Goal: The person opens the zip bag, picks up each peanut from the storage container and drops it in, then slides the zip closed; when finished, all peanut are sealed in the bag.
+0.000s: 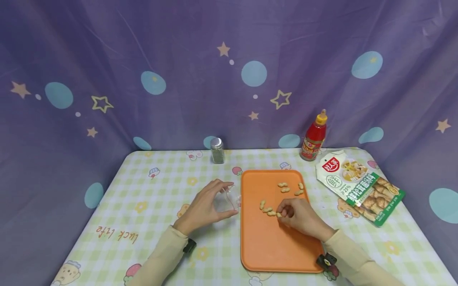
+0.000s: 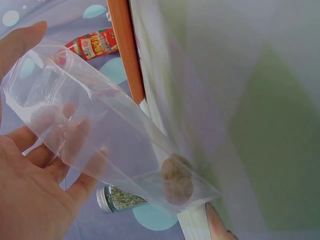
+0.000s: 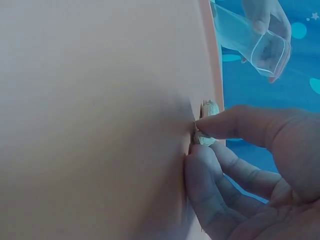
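My left hand holds a clear plastic bag with its mouth spread between thumb and fingers, just left of the orange tray. A brownish peanut shows through the plastic at the bag's bottom. Over the tray, my right hand pinches an unshelled peanut between thumb and index finger, low against the surface. Several more peanuts lie in a short row to the left of these fingertips. Another loose group of peanuts sits farther back on the tray.
Behind the tray to the left stands a glass seasoning shaker. A red sauce bottle with a yellow cap is at the back right. To the tray's right lies a green and white food packet. A purple curtain hangs behind the checked tablecloth.
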`<control>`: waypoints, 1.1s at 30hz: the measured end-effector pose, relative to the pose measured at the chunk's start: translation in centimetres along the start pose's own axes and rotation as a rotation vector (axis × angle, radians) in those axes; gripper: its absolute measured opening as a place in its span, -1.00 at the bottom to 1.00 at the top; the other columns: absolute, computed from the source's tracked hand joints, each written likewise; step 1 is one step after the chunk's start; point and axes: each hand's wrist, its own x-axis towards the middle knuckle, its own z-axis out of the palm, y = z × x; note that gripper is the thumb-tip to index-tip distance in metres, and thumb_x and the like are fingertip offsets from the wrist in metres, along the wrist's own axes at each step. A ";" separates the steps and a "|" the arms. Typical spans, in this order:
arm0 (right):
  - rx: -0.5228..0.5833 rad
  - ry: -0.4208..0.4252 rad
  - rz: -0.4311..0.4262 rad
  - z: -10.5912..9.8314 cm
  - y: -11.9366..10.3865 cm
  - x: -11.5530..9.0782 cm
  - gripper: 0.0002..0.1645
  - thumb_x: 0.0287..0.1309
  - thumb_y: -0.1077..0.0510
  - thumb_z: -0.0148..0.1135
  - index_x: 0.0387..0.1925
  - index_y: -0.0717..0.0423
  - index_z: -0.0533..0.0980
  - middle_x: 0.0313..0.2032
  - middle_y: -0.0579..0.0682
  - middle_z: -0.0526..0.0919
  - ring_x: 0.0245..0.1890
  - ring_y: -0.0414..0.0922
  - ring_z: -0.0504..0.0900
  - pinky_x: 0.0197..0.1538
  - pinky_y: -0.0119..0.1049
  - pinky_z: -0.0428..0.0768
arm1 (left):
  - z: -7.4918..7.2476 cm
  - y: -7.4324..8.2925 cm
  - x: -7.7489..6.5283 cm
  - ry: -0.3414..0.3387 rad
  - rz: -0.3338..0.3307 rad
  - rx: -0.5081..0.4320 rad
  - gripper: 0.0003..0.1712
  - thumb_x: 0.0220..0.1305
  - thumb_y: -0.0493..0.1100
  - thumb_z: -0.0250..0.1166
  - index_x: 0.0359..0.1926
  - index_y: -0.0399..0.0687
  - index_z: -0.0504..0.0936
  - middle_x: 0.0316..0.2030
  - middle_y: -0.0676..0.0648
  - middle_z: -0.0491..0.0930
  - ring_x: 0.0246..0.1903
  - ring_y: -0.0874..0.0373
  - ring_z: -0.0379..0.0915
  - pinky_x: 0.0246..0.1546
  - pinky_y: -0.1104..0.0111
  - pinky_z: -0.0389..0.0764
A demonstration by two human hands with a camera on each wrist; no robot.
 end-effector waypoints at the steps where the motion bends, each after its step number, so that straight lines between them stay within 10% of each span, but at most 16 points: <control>1: -0.001 0.001 -0.001 0.0 0.0 0.0 -0.86 0.10 0.33 0.47 -0.32 0.10 0.66 -0.48 -0.12 0.64 -0.52 -0.38 0.50 -0.40 -0.48 0.48 | 0.0 0.0 0.0 0.001 0.004 0.001 -0.07 0.05 0.30 0.60 0.41 0.21 0.49 0.03 0.00 0.65 0.02 0.15 0.55 0.13 0.23 0.63; 33: 0.173 0.016 -0.201 2.2 -7.9 5.3 -0.88 0.23 0.20 0.46 -0.19 -0.02 0.69 -0.31 -0.14 0.75 -0.30 -0.25 0.68 -0.16 -0.34 0.69 | -0.1 0.3 -0.1 0.008 0.035 -0.008 -0.08 0.05 0.23 0.62 0.41 0.17 0.49 0.01 -0.01 0.64 -0.01 0.14 0.55 0.07 0.22 0.64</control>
